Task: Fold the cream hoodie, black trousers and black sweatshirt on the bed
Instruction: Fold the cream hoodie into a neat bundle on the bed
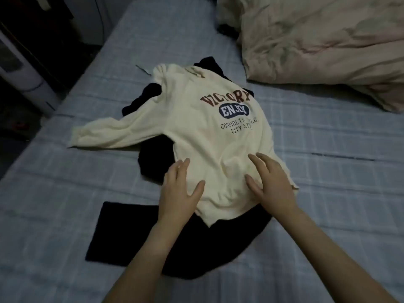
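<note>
The cream hoodie (203,136) with "VICTORY ENJOY" lettering lies spread, print side up, on top of a heap of black clothing (153,232) in the middle of the bed. One sleeve stretches out to the left. Black fabric shows below the hem, beside the left sleeve and near the hood; I cannot tell the trousers from the sweatshirt. My left hand (178,191) rests flat on the hoodie's lower left edge, fingers apart. My right hand (270,182) lies flat on the lower right part, fingers spread.
The bed has a blue-grey checked sheet (328,193). A crumpled pinkish duvet (317,44) fills the far right corner. The bed's left edge drops to a dark floor with a white appliance (24,73) beside it.
</note>
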Demonstrator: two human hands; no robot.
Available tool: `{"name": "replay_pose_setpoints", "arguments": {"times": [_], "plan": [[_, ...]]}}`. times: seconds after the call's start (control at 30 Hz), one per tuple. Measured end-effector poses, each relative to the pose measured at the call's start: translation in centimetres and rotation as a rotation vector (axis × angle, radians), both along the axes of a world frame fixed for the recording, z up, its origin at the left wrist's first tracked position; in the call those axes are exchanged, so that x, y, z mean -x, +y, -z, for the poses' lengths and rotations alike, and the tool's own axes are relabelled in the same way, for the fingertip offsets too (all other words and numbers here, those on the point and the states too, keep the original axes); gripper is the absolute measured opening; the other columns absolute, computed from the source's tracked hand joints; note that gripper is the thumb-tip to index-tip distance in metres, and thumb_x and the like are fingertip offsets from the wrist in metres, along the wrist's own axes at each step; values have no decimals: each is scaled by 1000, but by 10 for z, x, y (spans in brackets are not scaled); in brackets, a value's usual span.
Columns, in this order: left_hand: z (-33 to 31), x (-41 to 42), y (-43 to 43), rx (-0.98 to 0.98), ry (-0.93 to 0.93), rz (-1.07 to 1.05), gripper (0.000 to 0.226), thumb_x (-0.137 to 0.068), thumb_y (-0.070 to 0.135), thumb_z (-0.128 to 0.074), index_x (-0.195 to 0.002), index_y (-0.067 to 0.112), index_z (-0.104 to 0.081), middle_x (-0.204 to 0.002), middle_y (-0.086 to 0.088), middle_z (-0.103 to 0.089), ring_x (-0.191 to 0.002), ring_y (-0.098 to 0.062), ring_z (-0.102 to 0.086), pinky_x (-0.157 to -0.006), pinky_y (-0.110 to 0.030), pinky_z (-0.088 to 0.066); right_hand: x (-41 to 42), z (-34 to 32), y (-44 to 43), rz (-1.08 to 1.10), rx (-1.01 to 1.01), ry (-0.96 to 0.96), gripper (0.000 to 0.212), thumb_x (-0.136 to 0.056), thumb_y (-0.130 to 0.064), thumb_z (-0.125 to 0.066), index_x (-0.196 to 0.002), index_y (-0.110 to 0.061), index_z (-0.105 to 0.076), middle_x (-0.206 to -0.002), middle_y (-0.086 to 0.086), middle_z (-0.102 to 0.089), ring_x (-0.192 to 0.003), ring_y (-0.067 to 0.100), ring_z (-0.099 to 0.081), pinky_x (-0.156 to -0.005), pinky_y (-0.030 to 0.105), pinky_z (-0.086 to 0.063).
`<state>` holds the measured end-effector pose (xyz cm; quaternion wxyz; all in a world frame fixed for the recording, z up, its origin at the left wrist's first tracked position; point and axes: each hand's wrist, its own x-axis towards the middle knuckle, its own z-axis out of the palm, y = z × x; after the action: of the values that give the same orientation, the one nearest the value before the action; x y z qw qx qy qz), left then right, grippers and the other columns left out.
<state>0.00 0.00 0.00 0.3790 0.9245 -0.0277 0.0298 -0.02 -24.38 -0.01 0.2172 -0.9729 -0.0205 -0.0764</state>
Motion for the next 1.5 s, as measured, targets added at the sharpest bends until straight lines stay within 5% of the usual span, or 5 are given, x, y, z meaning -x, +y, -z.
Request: {"name": "replay_pose_setpoints", "arguments": {"times": [0.4,0.67,0.87,1.07,1.5], "plan": [[129,-64,-28,54,19,-422,84,-74,32,-79,-146,34,-35,-140,-15,-27,-119,-34,-32,-101,-42,-38,-93,117,-87,69,84,305,76,-77,-76,-54,-143,-66,-18,-159,23,-14,-137,46,-33,-112,56,-32],[111,-47,-39,235,67,-281,74,-78,11,-76,-144,24,-45,-118,-4,-32,-97,-16,-44,-89,-9,-28,-88,111,-80,36,-44,205,73,-76,-50,-76,-141,-49,-41,-141,18,-36,-132,34,-35,-102,43,-37],[99,-49,-17,491,168,-243,72,-76,12,-80,-136,38,-50,-121,12,-49,-97,8,-55,-80,5,-34,-80,87,-85,46,-267,215,62,-68,-36,-85,-121,-52,-57,-115,-5,-48,-98,-11,-48,-80,-3,-29],[79,-32,2,688,188,-104,79,-82,-6,-70,-145,31,-40,-140,24,-44,-129,9,-43,-104,-9,-35,-54,62,-83,32,-371,283,70,-72,-30,-85,-128,-56,-53,-127,-10,-56,-111,-6,-50,-90,9,-37],[-69,81,84,628,319,-105,80,-73,2,-80,-132,49,-53,-128,30,-51,-108,20,-51,-88,-7,-45,83,-66,-20,54,-549,236,61,-71,-19,-85,-119,-48,-62,-114,-17,-55,-101,-14,-48,-79,-3,-33]]}}
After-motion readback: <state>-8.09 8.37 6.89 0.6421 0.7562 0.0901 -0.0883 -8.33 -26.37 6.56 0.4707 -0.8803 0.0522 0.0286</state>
